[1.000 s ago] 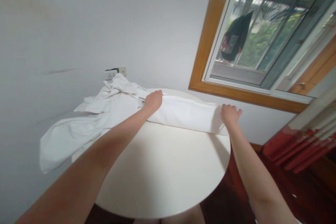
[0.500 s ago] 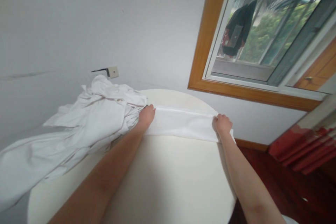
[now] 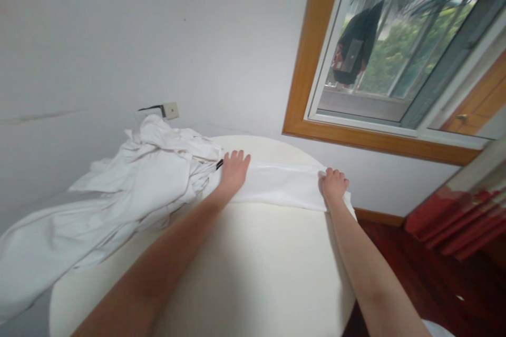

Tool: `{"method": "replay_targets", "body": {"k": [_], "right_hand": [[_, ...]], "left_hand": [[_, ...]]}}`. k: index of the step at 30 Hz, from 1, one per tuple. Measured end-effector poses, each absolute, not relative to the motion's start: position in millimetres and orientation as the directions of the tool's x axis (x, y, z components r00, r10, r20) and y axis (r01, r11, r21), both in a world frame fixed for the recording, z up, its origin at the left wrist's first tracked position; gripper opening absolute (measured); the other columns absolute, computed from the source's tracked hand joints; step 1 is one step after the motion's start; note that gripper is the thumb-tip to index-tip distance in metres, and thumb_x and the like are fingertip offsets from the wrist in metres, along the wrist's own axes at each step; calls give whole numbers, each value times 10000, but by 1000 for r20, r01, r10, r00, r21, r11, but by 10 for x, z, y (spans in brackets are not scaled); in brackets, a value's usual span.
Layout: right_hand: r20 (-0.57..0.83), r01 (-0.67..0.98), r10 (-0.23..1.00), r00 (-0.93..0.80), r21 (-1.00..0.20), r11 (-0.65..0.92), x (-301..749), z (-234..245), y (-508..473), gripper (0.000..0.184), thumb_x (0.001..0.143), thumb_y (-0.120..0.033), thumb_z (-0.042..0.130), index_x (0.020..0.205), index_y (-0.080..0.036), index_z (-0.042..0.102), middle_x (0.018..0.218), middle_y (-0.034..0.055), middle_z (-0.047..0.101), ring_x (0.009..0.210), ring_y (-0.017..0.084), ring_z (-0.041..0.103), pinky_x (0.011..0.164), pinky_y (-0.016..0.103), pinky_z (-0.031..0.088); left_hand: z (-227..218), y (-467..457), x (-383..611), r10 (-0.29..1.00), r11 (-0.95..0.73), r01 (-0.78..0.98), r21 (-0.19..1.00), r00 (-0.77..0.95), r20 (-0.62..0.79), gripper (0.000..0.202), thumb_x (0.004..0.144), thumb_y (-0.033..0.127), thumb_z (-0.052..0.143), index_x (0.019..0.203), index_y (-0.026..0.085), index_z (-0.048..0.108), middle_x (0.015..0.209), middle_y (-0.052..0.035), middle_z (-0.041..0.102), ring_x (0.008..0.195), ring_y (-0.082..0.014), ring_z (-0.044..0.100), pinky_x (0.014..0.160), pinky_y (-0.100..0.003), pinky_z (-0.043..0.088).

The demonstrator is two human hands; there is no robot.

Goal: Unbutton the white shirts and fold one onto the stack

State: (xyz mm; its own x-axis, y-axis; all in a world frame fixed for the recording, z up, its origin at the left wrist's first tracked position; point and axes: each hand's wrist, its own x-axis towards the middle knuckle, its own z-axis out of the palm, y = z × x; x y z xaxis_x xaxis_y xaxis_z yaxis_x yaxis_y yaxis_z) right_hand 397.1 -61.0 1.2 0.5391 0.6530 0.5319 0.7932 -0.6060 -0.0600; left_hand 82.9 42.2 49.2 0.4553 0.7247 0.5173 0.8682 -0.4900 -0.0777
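Note:
A white cloth folded into a long flat strip [image 3: 282, 185] lies across the far part of the round cream table [image 3: 256, 263]. My left hand [image 3: 234, 171] rests flat on the strip's left part, fingers spread. At the strip's right end, my right hand [image 3: 334, 184] is curled with its fingers round the cloth's far edge. Some of the cloth hangs past the table rim beyond my right wrist. Just left of my left hand sits a heaped pile of white fabric [image 3: 158, 174], with a small black item [image 3: 220, 164] showing at its edge.
Behind the table stands a pale wall with a socket [image 3: 171, 110] and a black plug. A wood-framed window [image 3: 312, 126] is at the upper right. Red-patterned curtains [image 3: 446, 216] hang over the dark red floor [image 3: 399, 268]. The fabric pile spills over the table's left edge.
My left hand has opened from its grip on the strip's far edge and moved slightly right, now lying flat on it. My right hand keeps its place at the right end.

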Motion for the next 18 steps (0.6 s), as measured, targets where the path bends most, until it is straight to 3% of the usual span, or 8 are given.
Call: {"method": "replay_targets", "body": {"k": [2,4,7,9,12,18], "right_hand": [[540,801,646,540,-92,-592,3949,82,-642,335,906,-211,366,1150,-138,583,1084,166,580,1051,294,466,857,417,320],[555,815,640,531,-127,-565,3884,198,-677,367,903,-165,341,1178,-140,582,1149,172,561,1083,297,448,883,422,312],[561,881,694,452,-159,-445,3638,369,-696,412,869,-100,344,1192,-158,593,1226,146,545,1129,274,439,934,393,306],[496,956,817,294,-145,-257,3387,393,-677,416,872,-107,342,1193,-182,596,1209,100,583,1115,216,475,975,329,305],[323,987,938,127,-133,-88,3026,262,-629,423,943,-268,323,1329,-218,489,1308,69,555,1193,195,463,1024,317,297],[126,966,964,233,-142,-215,2864,14,-608,598,948,-567,131,1435,-290,341,1535,49,263,1415,270,181,1091,577,152]], "left_hand": [[483,183,1033,585,-663,744,-87,587,560,406,933,223,308,1277,241,523,1412,-93,440,1335,-268,324,1133,-500,154],[358,-24,1226,539,-769,639,-25,669,511,401,944,349,321,1287,304,524,1420,-53,449,1346,-260,316,1141,-526,117],[76,-192,1403,600,-779,620,91,697,391,460,922,502,322,1300,331,522,1437,-64,439,1343,-321,327,1094,-636,117],[-67,-213,1441,626,-767,630,122,693,359,497,917,529,307,1333,326,488,1465,-72,400,1351,-332,319,1077,-667,112],[-131,-189,1435,637,-760,637,127,695,333,514,922,510,293,1365,302,447,1488,-75,363,1370,-313,299,1081,-655,133],[-58,-54,1348,682,-730,662,173,686,252,522,927,497,267,1400,314,392,1493,-49,355,1375,-271,307,1103,-605,165]]}}
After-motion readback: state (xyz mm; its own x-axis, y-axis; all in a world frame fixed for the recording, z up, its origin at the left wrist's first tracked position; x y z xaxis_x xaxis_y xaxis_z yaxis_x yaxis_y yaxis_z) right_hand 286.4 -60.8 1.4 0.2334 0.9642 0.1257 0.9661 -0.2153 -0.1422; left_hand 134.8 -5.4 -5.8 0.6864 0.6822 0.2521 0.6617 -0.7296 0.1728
